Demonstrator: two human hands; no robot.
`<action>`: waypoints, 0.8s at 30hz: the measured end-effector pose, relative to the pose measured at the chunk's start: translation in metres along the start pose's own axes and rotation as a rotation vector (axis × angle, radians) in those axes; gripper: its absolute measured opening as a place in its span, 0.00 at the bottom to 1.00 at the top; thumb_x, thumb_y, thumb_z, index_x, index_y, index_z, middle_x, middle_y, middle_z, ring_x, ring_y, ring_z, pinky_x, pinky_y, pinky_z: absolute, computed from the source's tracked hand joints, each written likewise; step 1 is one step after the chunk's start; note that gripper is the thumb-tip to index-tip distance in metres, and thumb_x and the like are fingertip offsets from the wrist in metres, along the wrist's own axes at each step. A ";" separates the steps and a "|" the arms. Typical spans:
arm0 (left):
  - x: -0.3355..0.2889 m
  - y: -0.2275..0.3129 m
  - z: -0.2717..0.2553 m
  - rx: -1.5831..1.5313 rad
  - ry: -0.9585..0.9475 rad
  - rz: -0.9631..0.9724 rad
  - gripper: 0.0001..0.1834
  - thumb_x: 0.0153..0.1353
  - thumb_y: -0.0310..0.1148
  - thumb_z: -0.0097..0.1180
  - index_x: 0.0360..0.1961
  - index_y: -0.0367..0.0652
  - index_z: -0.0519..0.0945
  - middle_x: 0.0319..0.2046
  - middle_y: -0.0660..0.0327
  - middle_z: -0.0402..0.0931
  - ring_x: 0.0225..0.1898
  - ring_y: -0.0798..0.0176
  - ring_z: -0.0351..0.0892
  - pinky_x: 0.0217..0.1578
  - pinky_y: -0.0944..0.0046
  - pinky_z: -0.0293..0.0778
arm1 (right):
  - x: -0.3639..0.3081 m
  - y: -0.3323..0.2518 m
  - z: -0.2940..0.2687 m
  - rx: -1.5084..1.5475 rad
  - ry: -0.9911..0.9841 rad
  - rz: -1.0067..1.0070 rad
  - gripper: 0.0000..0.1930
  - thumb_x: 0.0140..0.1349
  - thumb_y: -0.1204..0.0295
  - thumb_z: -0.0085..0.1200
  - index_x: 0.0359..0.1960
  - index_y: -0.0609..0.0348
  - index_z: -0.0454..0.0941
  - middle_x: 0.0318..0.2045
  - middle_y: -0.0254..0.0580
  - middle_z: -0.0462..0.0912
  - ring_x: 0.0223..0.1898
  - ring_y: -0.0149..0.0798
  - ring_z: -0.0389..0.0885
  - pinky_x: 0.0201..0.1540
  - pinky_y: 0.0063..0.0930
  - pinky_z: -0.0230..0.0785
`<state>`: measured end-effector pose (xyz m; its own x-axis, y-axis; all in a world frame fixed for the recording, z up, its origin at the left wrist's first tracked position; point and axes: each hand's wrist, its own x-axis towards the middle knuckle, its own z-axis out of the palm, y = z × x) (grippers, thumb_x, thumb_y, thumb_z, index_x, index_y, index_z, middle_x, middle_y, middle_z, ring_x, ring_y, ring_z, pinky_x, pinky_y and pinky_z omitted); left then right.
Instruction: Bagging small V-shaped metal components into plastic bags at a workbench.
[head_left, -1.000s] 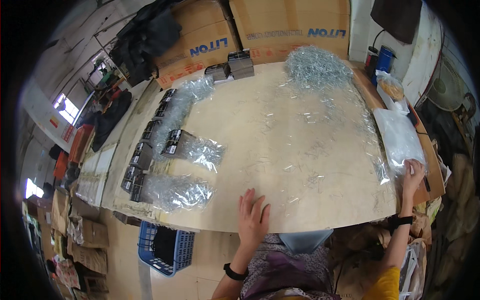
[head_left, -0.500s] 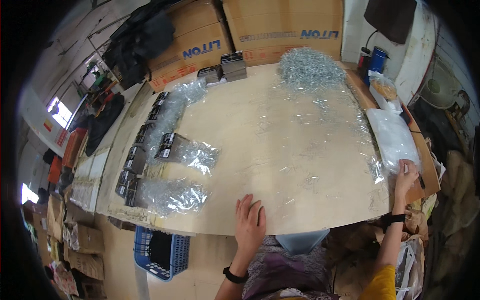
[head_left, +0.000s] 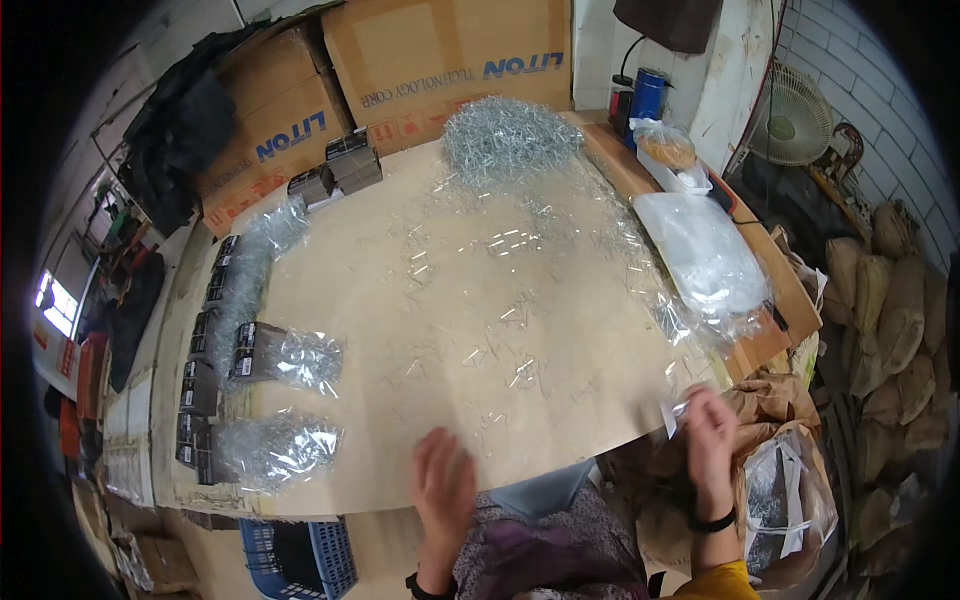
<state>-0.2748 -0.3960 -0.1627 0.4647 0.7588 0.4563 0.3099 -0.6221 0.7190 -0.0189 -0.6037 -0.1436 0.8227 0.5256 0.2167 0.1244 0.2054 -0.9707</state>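
Note:
My right hand point(head_left: 711, 430) is over the table's right front edge, its fingers closed on a thin, shiny plastic bag point(head_left: 675, 411), partly hidden and blurred. My left hand point(head_left: 443, 482), a little smeared, hovers at the front edge with fingers extended and nothing in them. Past my right hand lies a stack of clear plastic bags point(head_left: 700, 250). A large heap of thin, shiny metal pieces point(head_left: 512, 140) sits at the far side of the table point(head_left: 400, 370). Loose pieces point(head_left: 522, 375) are scattered across its middle and right.
Along the left side stand dark-labelled packs point(head_left: 197, 388) beside filled clear bags point(head_left: 280, 450). More packs point(head_left: 353, 165) are stacked at the back, before large cardboard boxes point(head_left: 450, 60). A blue basket point(head_left: 340, 570) is below the front edge. A fan point(head_left: 790, 120) stands far right.
My right hand has come away from the bag stack toward me, now with a plastic bag in its fingers. My left hand has lifted off the tabletop. The view has swung right.

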 end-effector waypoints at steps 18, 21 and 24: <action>-0.072 0.036 0.023 -0.611 -0.364 -0.478 0.06 0.65 0.26 0.58 0.40 0.34 0.80 0.28 0.61 0.80 0.32 0.71 0.80 0.36 0.69 0.78 | -0.088 0.032 0.068 -0.172 -0.547 0.262 0.04 0.62 0.79 0.57 0.37 0.61 0.81 0.29 0.38 0.81 0.32 0.31 0.79 0.37 0.24 0.70; -0.072 0.020 0.011 -0.571 -0.603 -0.489 0.11 0.65 0.26 0.57 0.48 0.35 0.76 0.26 0.61 0.81 0.28 0.71 0.80 0.31 0.69 0.77 | -0.089 0.029 0.068 -0.294 -0.628 0.190 0.01 0.60 0.79 0.58 0.31 0.60 0.81 0.27 0.38 0.81 0.30 0.32 0.78 0.34 0.27 0.69; -0.071 0.023 0.009 -0.366 -0.786 -0.314 0.16 0.66 0.26 0.54 0.54 0.37 0.72 0.23 0.59 0.79 0.24 0.69 0.80 0.27 0.69 0.75 | -0.093 0.033 0.067 -0.335 -0.671 0.059 0.01 0.61 0.77 0.58 0.32 0.60 0.80 0.25 0.38 0.80 0.27 0.28 0.76 0.31 0.26 0.68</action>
<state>-0.2933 -0.4659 -0.1834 0.8750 0.4499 -0.1787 0.2976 -0.2088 0.9316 -0.1288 -0.5903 -0.1886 0.3321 0.9402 0.0760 0.3411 -0.0446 -0.9390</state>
